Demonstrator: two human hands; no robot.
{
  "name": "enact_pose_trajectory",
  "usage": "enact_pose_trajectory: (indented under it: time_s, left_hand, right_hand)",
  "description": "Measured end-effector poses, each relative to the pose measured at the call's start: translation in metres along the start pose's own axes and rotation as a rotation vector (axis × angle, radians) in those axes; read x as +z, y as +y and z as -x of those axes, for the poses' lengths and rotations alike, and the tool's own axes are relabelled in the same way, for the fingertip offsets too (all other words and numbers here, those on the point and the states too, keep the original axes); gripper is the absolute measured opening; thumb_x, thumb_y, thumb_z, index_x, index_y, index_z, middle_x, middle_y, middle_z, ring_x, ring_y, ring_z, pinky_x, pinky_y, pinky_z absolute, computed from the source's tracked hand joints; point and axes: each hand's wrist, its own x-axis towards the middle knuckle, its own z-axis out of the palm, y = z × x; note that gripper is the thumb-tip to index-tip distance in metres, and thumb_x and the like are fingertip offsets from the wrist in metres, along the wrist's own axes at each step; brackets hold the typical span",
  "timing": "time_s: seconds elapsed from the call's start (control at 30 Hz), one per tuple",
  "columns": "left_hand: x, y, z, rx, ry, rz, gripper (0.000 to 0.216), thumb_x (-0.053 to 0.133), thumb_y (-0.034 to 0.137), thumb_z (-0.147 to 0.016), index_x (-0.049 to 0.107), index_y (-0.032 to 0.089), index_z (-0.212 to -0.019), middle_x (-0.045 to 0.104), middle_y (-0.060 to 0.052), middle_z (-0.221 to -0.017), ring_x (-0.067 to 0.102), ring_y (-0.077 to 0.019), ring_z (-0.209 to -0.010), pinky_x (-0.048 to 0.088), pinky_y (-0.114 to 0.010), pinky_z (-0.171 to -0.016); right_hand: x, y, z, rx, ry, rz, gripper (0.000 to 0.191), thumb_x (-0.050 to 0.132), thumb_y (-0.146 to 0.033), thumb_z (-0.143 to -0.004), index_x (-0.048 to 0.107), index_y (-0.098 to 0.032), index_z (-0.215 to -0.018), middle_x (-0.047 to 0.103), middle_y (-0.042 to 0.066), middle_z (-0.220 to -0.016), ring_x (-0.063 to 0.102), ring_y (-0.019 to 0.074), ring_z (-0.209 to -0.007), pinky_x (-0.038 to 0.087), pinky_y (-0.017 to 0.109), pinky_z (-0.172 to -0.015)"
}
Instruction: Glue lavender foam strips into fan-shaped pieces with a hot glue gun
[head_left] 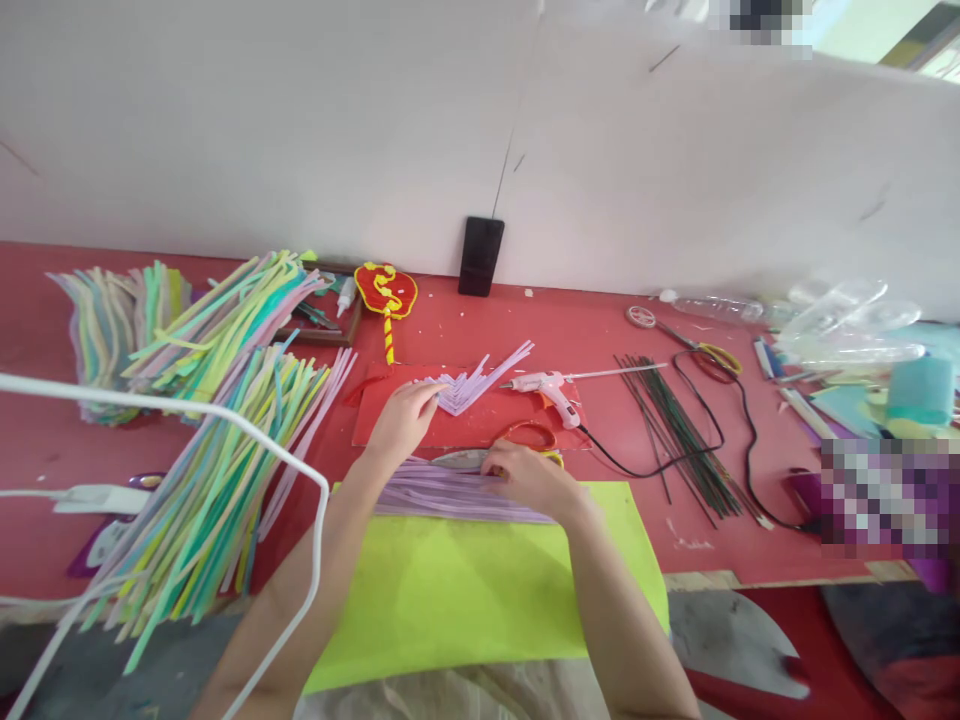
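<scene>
A V-shaped braid of lilac strips (459, 397) lies on a red board (375, 430), its loose ends pointing to the upper right. My left hand (405, 418) presses its fingers together on the braid's left end. Nearer to me, a bundle of long lilac strips (450, 500) rests on lime-green cloth (465, 590). Over that bundle my right hand (529, 478) is curled, its bent fingertips down among the strips. Scissors with red and yellow handles (534, 432) lie beside and partly under this hand, blade to the left. A pink glue gun (551, 390) lies on the board's right side.
Bundles of pastel strips (217, 480) cover the left, with a white cable (247, 430) crossing in front. A phone (481, 257) leans against the wall. Green wires (686, 440), a black cord (750, 440), more scissors (705, 352) and plastic bottles (847, 325) lie right.
</scene>
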Motion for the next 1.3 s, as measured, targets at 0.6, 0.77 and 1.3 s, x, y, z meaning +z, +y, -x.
enact_pose_trajectory:
  time_s: [0.6,0.77,1.3]
  left_hand:
    - [-0.009,-0.020,-0.002,-0.192,0.238,0.312,0.030,0.043,0.032,-0.091,0.063,0.019,-0.110,0.072,-0.006,-0.101,0.065,-0.0188,-0.102,0.047,-0.034,-0.096]
    - [0.003,-0.023,-0.004,-0.276,0.147,0.633,0.032,0.052,0.032,-0.084,0.063,0.015,-0.110,0.072,-0.009,-0.099,0.067,-0.0194,-0.093,0.051,-0.035,-0.089]
    - [0.027,-0.011,-0.007,-0.548,0.266,1.432,0.025,0.078,0.034,-0.065,0.069,0.014,-0.078,0.073,-0.006,-0.078,0.067,-0.0136,-0.068,0.054,-0.028,-0.075]
  right_hand:
    - [-0.044,-0.001,0.027,0.066,0.341,0.019,0.021,0.044,-0.023,-0.091,0.066,-0.025,-0.089,0.069,0.000,-0.092,0.064,0.0142,-0.080,0.047,0.025,-0.071]
    - [-0.044,0.000,0.014,0.140,0.647,-0.026,0.021,0.047,-0.032,-0.091,0.067,-0.024,-0.089,0.069,0.004,-0.095,0.064,0.0164,-0.080,0.049,0.027,-0.073]
    - [-0.017,0.056,-0.045,0.207,0.940,-0.070,0.026,0.051,-0.037,-0.088,0.066,-0.021,-0.102,0.062,0.008,-0.102,0.059,0.0173,-0.081,0.048,0.031,-0.076]
